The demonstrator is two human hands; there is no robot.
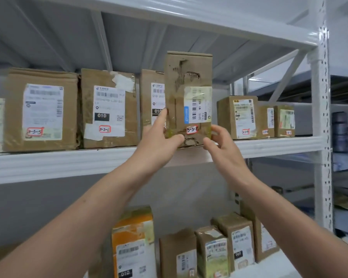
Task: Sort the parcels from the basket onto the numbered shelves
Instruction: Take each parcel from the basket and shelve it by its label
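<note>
A: Closest in, two bare forearms rise from six o'clock. Just past them a lower shelf carries an orange parcel beside a row of brown ones.

B: Up to the hands now! The left hand grips the tall parcel at its seven o'clock corner, thumb across the front, forefinger straight up the left edge.

A: And the right hand pinches the five o'clock corner, thumb low, fingers curled at the right edge. Both hands are narrow, both on that parcel.

B: It stands upright, long axis running twelve to six, label face toward us. The barcode is turned sideways, and a red-ringed tag at the foot reads 3-3-8.

A: Its bottom edge is right at the front lip of the middle shelf. Whether it rests there, I cannot tell.

B: Further back at nine o'clock are the 3-3-5 box and the 3-3-6 box. One more is half hidden behind the held parcel.

A: At three o'clock, apart from it, stands the 3-3-9 box, with smaller ones beyond. Then comes the white perforated post.
</note>
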